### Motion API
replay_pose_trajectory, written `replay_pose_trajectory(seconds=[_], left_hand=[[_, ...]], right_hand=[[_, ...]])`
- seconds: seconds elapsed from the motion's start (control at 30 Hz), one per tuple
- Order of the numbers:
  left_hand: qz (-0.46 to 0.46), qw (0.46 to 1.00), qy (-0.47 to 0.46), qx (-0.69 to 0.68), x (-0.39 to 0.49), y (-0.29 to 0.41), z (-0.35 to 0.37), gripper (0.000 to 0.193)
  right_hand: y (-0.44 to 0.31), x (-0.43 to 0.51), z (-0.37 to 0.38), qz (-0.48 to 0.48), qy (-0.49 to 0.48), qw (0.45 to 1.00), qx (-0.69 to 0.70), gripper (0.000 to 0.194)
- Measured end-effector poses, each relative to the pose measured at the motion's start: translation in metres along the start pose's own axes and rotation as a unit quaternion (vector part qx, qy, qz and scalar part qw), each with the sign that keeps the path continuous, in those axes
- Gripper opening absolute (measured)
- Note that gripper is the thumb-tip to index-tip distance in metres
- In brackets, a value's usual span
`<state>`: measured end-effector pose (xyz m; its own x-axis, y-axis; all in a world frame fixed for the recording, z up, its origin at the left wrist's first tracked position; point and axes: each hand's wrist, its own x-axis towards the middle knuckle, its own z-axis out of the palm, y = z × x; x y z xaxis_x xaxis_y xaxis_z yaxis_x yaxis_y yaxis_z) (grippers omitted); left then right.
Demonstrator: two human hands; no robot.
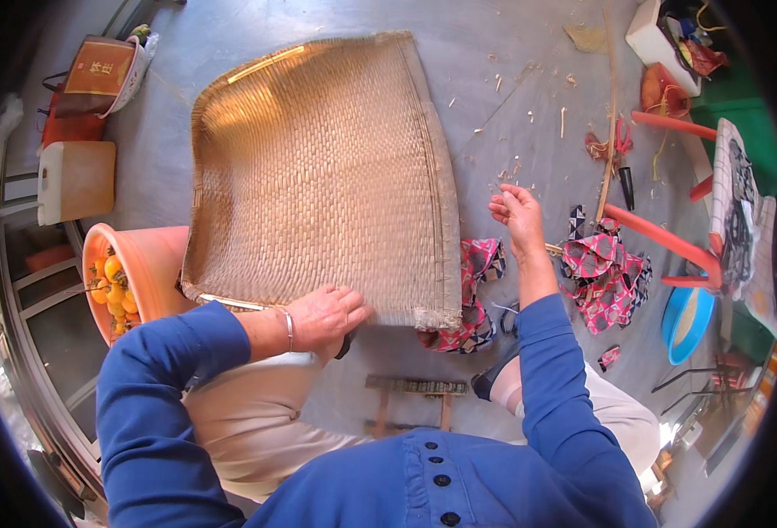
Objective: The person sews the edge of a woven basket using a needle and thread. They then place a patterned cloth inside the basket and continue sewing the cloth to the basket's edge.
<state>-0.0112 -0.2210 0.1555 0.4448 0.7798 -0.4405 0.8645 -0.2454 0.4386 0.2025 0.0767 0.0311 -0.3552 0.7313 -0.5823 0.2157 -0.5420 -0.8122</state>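
A large woven wicker winnowing basket (329,178) lies before me on the floor, its raised rim at the left and its flat edge at the right. My left hand (329,317) rests on its near edge, fingers bent over the rim; whether they grip it is hard to tell. To the right of the basket my right hand (517,211) is raised, with thumb and fingertips close together; I cannot tell whether something thin is between them. Pink patterned cloth (477,297) lies partly under the basket's near right corner.
At the left stands an orange bucket (164,254) with orange fruit. More patterned cloth (603,277), red-handled pliers (621,138), a long thin strip (609,132), a red-legged stool (672,237) and a blue basin (689,323) are at the right. A low wooden stool (415,386) stands between my legs.
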Motion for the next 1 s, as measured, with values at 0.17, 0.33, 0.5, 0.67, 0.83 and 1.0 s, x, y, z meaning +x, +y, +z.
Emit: replay_pose_trajectory(seconds=[0.17, 0.33, 0.5, 0.67, 0.83, 1.0], left_hand=[[-0.009, 0.998, 0.058, 0.019, -0.034, 0.008, -0.049, 0.043], [-0.101, 0.986, 0.132, 0.015, -0.07, 0.02, -0.104, 0.041], [-0.126, 0.949, 0.279, 0.079, -0.104, 0.037, -0.159, 0.045], [-0.161, 0.922, 0.347, 0.062, -0.129, 0.054, -0.204, 0.049], [-0.175, 0.923, 0.343, -0.016, -0.141, 0.081, -0.224, 0.047], [-0.147, 0.898, 0.401, -0.111, -0.15, 0.087, -0.236, 0.048]], right_hand=[[-0.006, -0.023, -0.013, 0.005, -0.006, 1.0, 0.022, 0.022], [-0.023, -0.048, -0.015, -0.012, -0.006, 0.999, 0.031, 0.02], [-0.041, -0.078, -0.009, -0.028, -0.015, 0.999, 0.043, 0.02], [-0.062, -0.104, -0.009, -0.057, -0.026, 0.997, 0.049, 0.021], [-0.076, -0.126, -0.019, -0.097, -0.023, 0.994, 0.038, 0.021], [-0.086, -0.144, -0.03, -0.118, -0.023, 0.992, 0.045, 0.021]])
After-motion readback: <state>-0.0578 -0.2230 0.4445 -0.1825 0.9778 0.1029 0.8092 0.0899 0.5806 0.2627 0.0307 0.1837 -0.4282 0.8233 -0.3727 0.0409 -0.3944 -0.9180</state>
